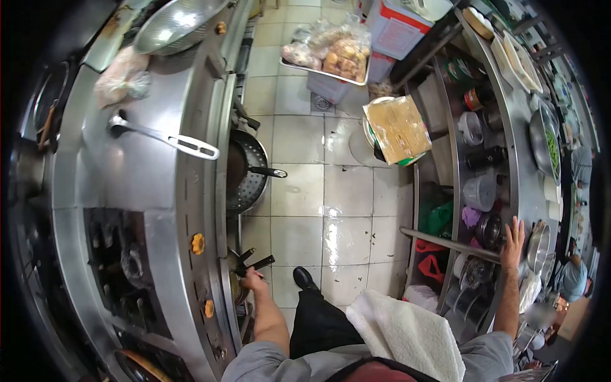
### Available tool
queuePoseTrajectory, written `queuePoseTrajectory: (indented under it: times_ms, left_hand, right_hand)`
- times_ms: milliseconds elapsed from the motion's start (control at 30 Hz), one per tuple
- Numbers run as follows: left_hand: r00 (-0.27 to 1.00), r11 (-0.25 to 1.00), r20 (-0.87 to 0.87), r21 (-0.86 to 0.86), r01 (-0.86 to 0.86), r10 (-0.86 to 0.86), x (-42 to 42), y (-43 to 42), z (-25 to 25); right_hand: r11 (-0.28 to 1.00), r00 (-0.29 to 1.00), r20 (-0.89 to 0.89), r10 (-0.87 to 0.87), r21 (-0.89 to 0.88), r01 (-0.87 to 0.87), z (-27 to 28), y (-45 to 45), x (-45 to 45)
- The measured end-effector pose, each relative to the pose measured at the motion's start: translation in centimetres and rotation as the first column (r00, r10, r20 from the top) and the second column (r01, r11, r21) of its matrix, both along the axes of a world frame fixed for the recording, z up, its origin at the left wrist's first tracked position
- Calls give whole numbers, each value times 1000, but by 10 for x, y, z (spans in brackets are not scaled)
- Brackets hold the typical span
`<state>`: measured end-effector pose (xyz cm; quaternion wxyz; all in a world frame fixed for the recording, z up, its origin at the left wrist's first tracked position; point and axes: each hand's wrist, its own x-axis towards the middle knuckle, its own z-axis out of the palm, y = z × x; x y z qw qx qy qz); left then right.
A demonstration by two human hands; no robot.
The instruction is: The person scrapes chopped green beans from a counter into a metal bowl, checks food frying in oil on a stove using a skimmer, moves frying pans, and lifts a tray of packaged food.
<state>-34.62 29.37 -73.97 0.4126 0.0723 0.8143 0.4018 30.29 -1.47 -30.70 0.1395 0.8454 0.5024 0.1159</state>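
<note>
On the far left, a steel surface point(146, 175) carries a long-handled ladle point(191, 146), with a gas burner point(130, 261) nearer the person. Below its edge, a perforated pan point(256, 184) sits low, its own handle pointing out over the tiled floor point(296, 191). Nearer the person, black handles point(262, 261) stick out from beside the stove front, right at the left hand point(253, 279). Its fingers are bent against them, but whether they close around one cannot be told. As far as things show, the work is at the reaching or gripping stage: the handles sit low and nothing is lifted clear; what remains cannot be judged. Farther right, a cardboard piece point(399, 129) lies over a bucket point(365, 148). At the far right, the right hand point(512, 245) rests at the edge of another steel surface point(523, 191), fingers spread wide and holding nothing, just beside a metal bowl point(539, 245).
</note>
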Motion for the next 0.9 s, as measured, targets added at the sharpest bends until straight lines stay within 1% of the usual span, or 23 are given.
queuePoseTrajectory:
  times_ms: [33, 100, 133, 167, 200, 233, 267, 300, 367, 400, 467, 500, 533, 600, 633, 667, 733, 767, 800, 867, 900]
  left_hand:
    - [997, 997, 37, 19, 72, -73, 4, -15, 8]
    - [944, 954, -135, -54, 295, -300, 13, -37, 23]
    - [856, 900, -288, -219, 376, -428, 15, -47, 28]
    - [783, 883, -410, -199, 425, -469, 25, -60, 43]
    - [789, 891, -415, -177, 418, -452, 30, -65, 60]
    - [697, 791, -381, -367, 489, -608, 36, -70, 86]
    - [592, 650, -310, -542, 532, -744, 40, -74, 105]
    - [600, 665, -322, -528, 528, -732, 42, -79, 112]
    - [370, 418, -209, -593, 688, -905, 37, -96, 127]
    - [378, 429, -217, -599, 676, -900, 38, -104, 141]
    - [225, 252, -120, -583, 772, -967, 52, -118, 170]
    - [181, 217, -121, -577, 787, -976, 56, -128, 175]
    - [197, 237, -132, -579, 780, -972, 64, -134, 193]
    - [103, 155, -138, -453, 878, -985, 82, -148, 232]
    - [80, 129, -133, -419, 899, -988, 89, -154, 244]
    - [98, 150, -143, -422, 894, -985, 96, -159, 258]
    - [104, 139, -130, -295, 945, -986, 116, -166, 295]
    - [107, 155, -184, -270, 950, -977, 124, -169, 316]
    - [146, 199, -208, -262, 944, -967, 129, -172, 335]
    - [208, 241, -194, -167, 956, -959, 133, -174, 375]
    - [254, 289, -270, -96, 953, -929, 134, -177, 395]
  right_hand:
    - [1000, 1000, 12, -20, -4, 20, -1, 0, 2]
    - [999, 999, 14, -45, -14, 46, 0, -3, 4]
    - [999, 999, 17, -40, 7, 40, 0, -6, 4]
    - [999, 999, 10, -41, 7, 41, 0, -7, 4]
    - [999, 999, 3, -39, 8, 39, 0, -7, 6]
    - [998, 998, -15, -54, 10, 55, 2, -7, 5]
    - [999, 999, -14, -29, 35, 29, 2, -9, 5]
    - [999, 999, -9, -44, 32, 44, 1, -11, 7]
    - [997, 997, -28, -77, 25, 78, -3, -16, 10]
    - [997, 997, -40, -65, 29, 67, -1, -16, 9]
    - [997, 997, -49, -59, 55, 62, 3, -14, 8]
    - [997, 998, -24, -51, 57, 52, -2, -19, 13]
    - [997, 999, -29, -33, 67, 35, -4, -21, 14]
    - [995, 995, -54, -81, 56, 84, -4, -21, 16]
    - [994, 994, -60, -90, 54, 93, -3, -21, 15]
    - [995, 995, -66, -70, 62, 74, -2, -21, 13]
    - [993, 996, -77, -48, 101, 56, 0, -21, 14]
    - [993, 996, -76, -35, 108, 43, -8, -26, 21]
    - [992, 996, -89, -26, 119, 37, -8, -28, 21]
    - [988, 995, -104, -7, 150, 22, -9, -29, 24]
    - [987, 994, -111, 2, 163, 16, -13, -31, 26]
